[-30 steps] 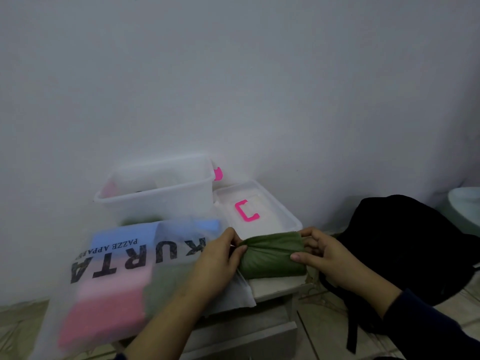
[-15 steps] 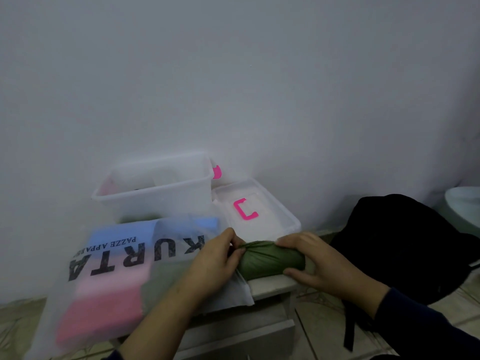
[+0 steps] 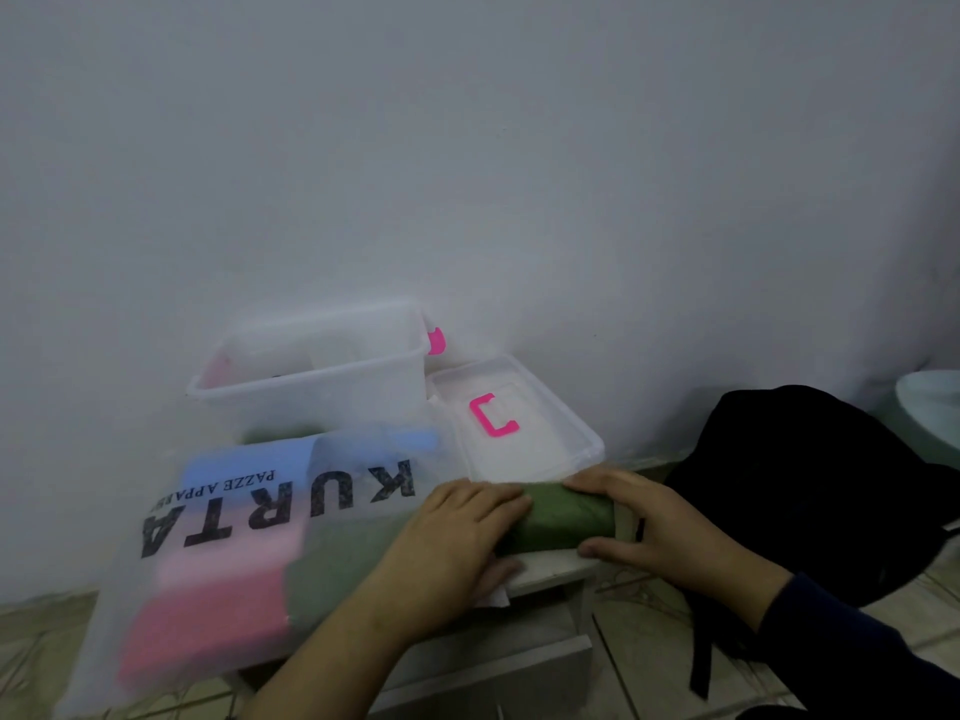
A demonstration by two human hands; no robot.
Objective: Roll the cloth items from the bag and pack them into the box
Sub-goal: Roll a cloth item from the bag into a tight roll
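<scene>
A rolled green cloth point(image 3: 563, 517) lies on a small white table point(image 3: 558, 566) near its front right corner. My left hand point(image 3: 457, 532) presses down on the roll's left end and my right hand point(image 3: 649, 522) wraps around its right end. A translucent plastic bag point(image 3: 244, 543) printed "KURTA" lies to the left, with blue, pink, red and green folded cloths showing through it. Behind the bag stands the clear plastic box point(image 3: 317, 371), open, with something dark low inside. Its lid point(image 3: 519, 423), with a pink handle, lies beside it on the right.
A black backpack point(image 3: 810, 491) sits on the tiled floor right of the table. A pale round object point(image 3: 935, 413) shows at the right edge. A plain wall rises right behind the box. The table has a drawer front below.
The green cloth has become a tighter roll. My left hand went from pinching the roll's left end to lying flat on it, and my right hand closed over the right end.
</scene>
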